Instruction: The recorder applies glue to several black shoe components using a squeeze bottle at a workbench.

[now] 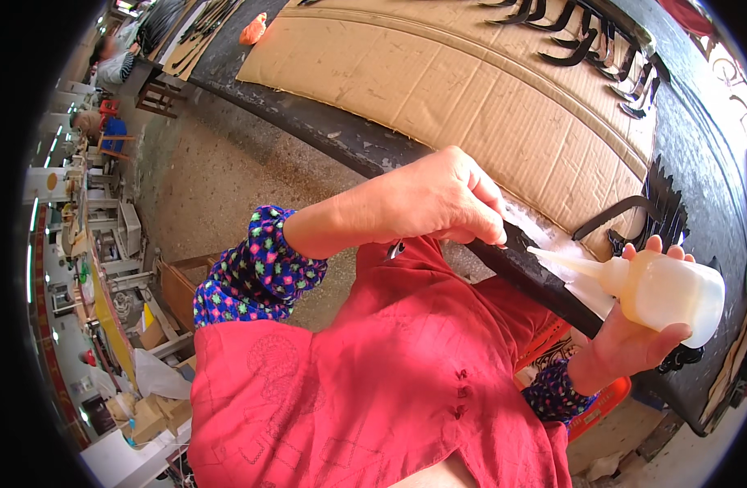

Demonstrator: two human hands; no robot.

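A person at a dark worktable pinches with one hand and cradles a squeeze bottle in the other.
From left to right: the left hand (434, 195) comes out of a flowered sleeve (255, 268), back upward, thumb and fingertips drawn together; whether anything is pinched between them cannot be told. Beyond it, a large cardboard sheet (438, 89) covers much of the worktable (341, 146), with black curved pieces (564, 53) along the sheet's far right side. Just right of the left fingertips is the nozzle of the whitish squeeze bottle (674, 297), pointing toward them. The right hand (621, 342), palm up, curls its fingers and thumb around the bottle. Just beyond those fingers lies a black, jagged-edged bundle (670, 207).
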